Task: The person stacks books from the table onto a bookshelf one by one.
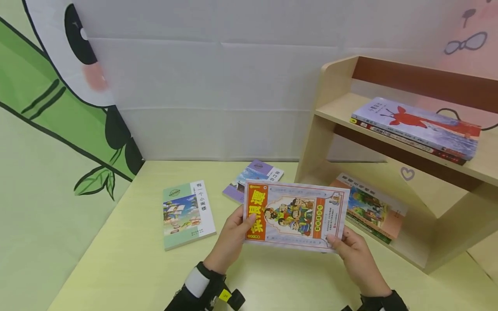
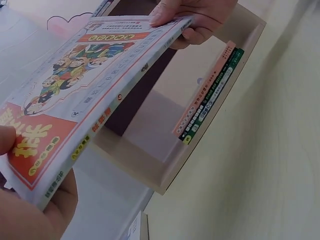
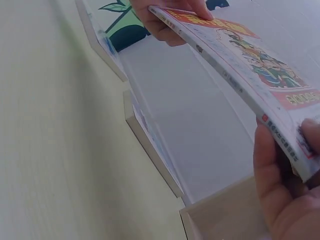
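Both hands hold a thin white book (image 1: 292,216) with a red and yellow title panel and cartoon figures on its cover. It is raised above the table, its cover turned up. My left hand (image 1: 231,235) grips the title end, thumb on the cover and fingers beneath. At the opposite end my right hand (image 1: 355,255) pinches the lower corner, thumb on top. In the left wrist view the spine of the book (image 2: 115,105) faces the camera. Behind the held book lies a purple book (image 1: 249,178), partly covered by it. A green and white book (image 1: 188,214) lies further left.
A wooden shelf (image 1: 323,93) stands at the right of the pale table (image 1: 116,259). Its upper board carries stacked books (image 1: 416,125), the top one with a red fox-like picture. More books (image 1: 369,207) lie in its lower compartment. A printed cloth wall (image 1: 214,86) rises behind.
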Motion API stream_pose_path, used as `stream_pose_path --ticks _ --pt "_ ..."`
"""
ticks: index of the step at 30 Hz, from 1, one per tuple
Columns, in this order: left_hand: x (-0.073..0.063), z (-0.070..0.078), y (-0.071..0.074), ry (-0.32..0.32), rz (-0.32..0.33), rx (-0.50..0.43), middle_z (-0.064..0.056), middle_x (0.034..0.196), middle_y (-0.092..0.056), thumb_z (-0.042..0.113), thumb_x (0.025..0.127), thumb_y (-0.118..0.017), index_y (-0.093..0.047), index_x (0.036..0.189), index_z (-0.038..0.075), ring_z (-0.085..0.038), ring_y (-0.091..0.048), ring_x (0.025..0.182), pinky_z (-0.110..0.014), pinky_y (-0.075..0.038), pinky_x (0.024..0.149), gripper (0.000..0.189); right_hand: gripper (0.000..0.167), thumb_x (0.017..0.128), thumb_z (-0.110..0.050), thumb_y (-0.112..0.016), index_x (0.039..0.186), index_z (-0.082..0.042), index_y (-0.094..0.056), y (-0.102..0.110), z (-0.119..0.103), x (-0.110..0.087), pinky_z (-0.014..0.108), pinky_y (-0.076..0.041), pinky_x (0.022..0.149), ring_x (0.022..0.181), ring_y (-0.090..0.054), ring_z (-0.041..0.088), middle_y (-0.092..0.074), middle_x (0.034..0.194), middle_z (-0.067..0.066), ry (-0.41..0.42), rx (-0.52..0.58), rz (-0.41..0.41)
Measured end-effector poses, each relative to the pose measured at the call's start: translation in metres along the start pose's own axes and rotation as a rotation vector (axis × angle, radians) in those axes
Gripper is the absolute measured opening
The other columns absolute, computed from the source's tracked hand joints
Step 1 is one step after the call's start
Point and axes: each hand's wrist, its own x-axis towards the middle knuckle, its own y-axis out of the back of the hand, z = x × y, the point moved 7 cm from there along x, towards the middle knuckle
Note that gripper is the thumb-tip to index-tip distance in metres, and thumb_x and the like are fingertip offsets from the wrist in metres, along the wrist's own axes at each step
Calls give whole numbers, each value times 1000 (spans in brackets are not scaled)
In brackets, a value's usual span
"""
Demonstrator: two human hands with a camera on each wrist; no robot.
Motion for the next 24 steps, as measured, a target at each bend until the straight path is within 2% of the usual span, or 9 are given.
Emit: stream_pose_path --ticks 3,7,12,16,21,24 --pt "14 -2 -13 -17 -14 14 -15 123 -56 17 101 -53 -41 140 3 -19 -58 104 -31 -52 87 43 32 102 -11 -48 133 -3 -53 15 4 -4 24 -54 80 99 -67 11 -67 116 -11 -2 73 87" --pt "32 -7 -27 -50 10 24 -18 124 -55 9 98 -54 -43 135 -1 -20 -58 104 -30 -53 86 40 27 102 -9 -48 120 -24 -62 32 6 -8 22 -54 81 100 -66 9 -66 116 -10 21 206 170" --pt "55 -19 -45 -58 32 118 -11 112 -55 8 97 -57 -52 133 2 -18 -57 94 -27 -53 80 37 31 101 -5 -47 115 -24 -67 54 7 -12 21 -54 79 98 -66 8 -66 114 -9 63 319 238" --pt "72 -27 -60 -38 31 190 -7 101 -51 7 95 -60 -58 133 8 -16 -56 85 -27 -54 75 38 28 101 -8 -49 109 -25 -69 73 12 -14 20 -54 77 95 -67 6 -68 109 -10 9 332 302" --pt "89 -30 -78 -34 50 174 -8 105 -59 4 93 -62 -61 127 6 -16 -62 88 -31 -56 78 34 24 100 -13 -52 106 -29 -69 93 21 -20 20 -53 77 95 -66 4 -68 107 -12 -68 358 357" --pt "98 -34 -88 -44 72 170 -10 108 -63 3 92 -63 -62 123 3 -16 -65 90 -30 -56 78 31 24 100 -12 -52 108 -27 -69 101 25 -22 21 -53 75 92 -66 5 -68 105 -10 -71 379 378"
